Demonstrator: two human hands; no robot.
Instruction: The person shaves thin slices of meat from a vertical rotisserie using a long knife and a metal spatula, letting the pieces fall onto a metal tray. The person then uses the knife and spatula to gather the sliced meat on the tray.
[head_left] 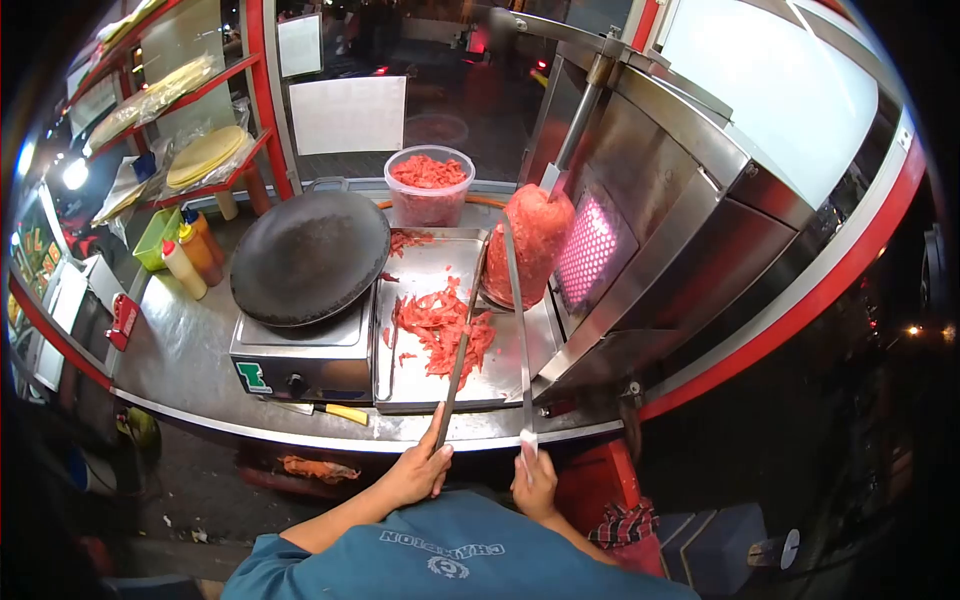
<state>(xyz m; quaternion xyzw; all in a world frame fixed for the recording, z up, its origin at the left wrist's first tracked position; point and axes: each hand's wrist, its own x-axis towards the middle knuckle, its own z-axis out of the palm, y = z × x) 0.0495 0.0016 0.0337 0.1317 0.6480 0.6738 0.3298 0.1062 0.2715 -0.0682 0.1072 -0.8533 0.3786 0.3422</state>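
Observation:
My left hand [418, 472] is closed around the lower end of a long, narrow, dark metal tool [458, 365], which slants up across the tray toward the meat. In my right hand [535, 483] is the white handle of a long thin knife [522, 330], its blade pointing up and overlapping the meat cone in this view. That cone of reddish meat [533, 240] stands on a vertical spit beside the glowing grill [592, 250]. Sliced meat [440, 328] lies in a loose heap on the metal tray [400, 385] under the two tools.
A black round griddle [310, 255] sits on a burner at the left. Behind the tray stands a plastic tub [428, 205] of cut meat. Sauce bottles [184, 268], a yellow-handled knife [342, 412] and shelves with bagged flatbreads [208, 158] are on the left side.

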